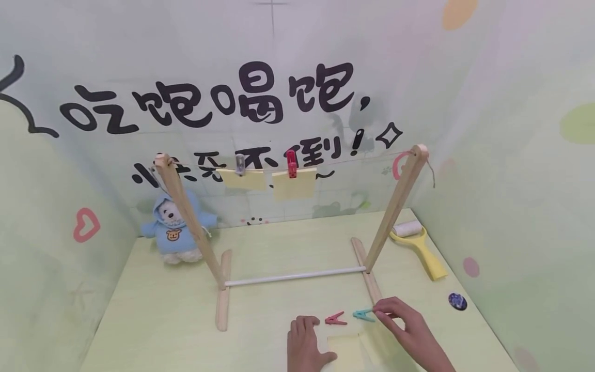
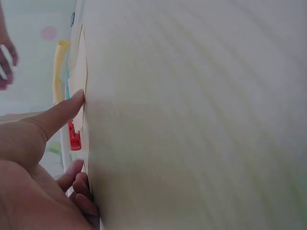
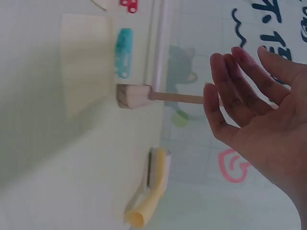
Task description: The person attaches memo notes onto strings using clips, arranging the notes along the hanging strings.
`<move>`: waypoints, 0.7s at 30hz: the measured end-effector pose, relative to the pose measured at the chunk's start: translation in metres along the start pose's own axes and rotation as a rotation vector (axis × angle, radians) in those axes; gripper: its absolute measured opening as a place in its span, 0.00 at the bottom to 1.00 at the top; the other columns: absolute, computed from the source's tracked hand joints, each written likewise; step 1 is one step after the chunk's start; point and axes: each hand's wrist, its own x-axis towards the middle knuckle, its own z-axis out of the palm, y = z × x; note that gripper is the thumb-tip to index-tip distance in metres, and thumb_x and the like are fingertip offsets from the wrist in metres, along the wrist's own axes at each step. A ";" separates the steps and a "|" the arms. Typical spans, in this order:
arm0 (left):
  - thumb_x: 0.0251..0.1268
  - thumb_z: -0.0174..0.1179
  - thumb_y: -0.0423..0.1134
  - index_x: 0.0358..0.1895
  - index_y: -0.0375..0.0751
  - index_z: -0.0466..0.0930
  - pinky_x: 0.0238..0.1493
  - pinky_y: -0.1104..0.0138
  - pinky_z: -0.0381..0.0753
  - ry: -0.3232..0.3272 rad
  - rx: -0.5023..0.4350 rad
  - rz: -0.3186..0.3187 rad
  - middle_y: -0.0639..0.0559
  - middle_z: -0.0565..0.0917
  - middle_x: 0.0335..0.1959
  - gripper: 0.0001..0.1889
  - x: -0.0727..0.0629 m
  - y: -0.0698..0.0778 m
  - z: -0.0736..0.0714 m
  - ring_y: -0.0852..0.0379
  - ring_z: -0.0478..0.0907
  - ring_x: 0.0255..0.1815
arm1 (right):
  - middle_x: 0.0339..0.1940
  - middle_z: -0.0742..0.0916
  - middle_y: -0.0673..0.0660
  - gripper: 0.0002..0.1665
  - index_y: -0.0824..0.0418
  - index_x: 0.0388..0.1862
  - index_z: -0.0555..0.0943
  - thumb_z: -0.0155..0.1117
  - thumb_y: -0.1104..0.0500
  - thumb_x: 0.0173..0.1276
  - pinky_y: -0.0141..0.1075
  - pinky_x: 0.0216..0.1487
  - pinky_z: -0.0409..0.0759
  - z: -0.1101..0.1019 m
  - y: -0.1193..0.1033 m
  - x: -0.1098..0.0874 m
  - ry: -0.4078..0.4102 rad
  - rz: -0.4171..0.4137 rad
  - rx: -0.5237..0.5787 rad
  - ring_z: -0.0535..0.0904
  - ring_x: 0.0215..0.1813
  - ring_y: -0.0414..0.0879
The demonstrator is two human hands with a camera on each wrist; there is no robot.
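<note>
Near the front of the table my left hand (image 1: 304, 343) rests palm down, its thumb (image 2: 72, 103) at the edge of a pale yellow paper note (image 1: 344, 350). A second note (image 1: 370, 345) lies beside it on the right. My right hand (image 1: 413, 333) hovers above the table with loosely bent fingers and nothing between them, as the right wrist view shows. In the head view its fingertips overlap the end of a teal clothespin (image 1: 364, 314). A red clothespin (image 1: 335, 318) lies left of the teal one, just beyond the notes.
Behind stands a wooden frame (image 1: 397, 212) with a white rod (image 1: 297, 276) below. From its string hang two yellow notes under a grey clothespin (image 1: 240, 164) and a red clothespin (image 1: 292, 164). A plush toy (image 1: 178, 232), yellow-handled lint roller (image 1: 423, 253) and dark blue disc (image 1: 457, 301) surround it.
</note>
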 end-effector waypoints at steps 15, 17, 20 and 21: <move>0.42 0.90 0.47 0.36 0.56 0.81 0.45 0.64 0.70 -0.094 -0.161 0.024 0.57 0.67 0.51 0.23 0.003 -0.012 -0.008 0.58 0.61 0.47 | 0.52 0.86 0.50 0.26 0.56 0.51 0.86 0.88 0.63 0.54 0.48 0.52 0.85 0.068 0.041 0.009 -0.056 -0.190 -0.295 0.82 0.54 0.53; 0.43 0.90 0.47 0.34 0.56 0.82 0.45 0.64 0.69 -0.098 -0.163 0.033 0.58 0.66 0.50 0.22 0.003 -0.012 -0.008 0.59 0.60 0.46 | 0.54 0.86 0.52 0.32 0.57 0.54 0.86 0.90 0.61 0.50 0.51 0.53 0.84 0.073 0.042 0.011 -0.066 -0.211 -0.341 0.82 0.56 0.55; 0.43 0.89 0.49 0.33 0.56 0.83 0.44 0.65 0.69 -0.103 -0.158 0.048 0.60 0.64 0.49 0.21 0.003 -0.014 -0.007 0.60 0.60 0.46 | 0.55 0.86 0.52 0.37 0.56 0.57 0.85 0.92 0.56 0.46 0.53 0.53 0.82 0.080 0.044 0.013 -0.091 -0.253 -0.387 0.81 0.56 0.56; 0.43 0.89 0.49 0.32 0.56 0.83 0.44 0.65 0.70 -0.103 -0.152 0.053 0.60 0.64 0.49 0.20 0.003 -0.014 -0.008 0.60 0.60 0.46 | 0.54 0.86 0.52 0.38 0.56 0.57 0.86 0.92 0.56 0.45 0.54 0.53 0.81 0.082 0.045 0.014 -0.095 -0.272 -0.395 0.81 0.57 0.56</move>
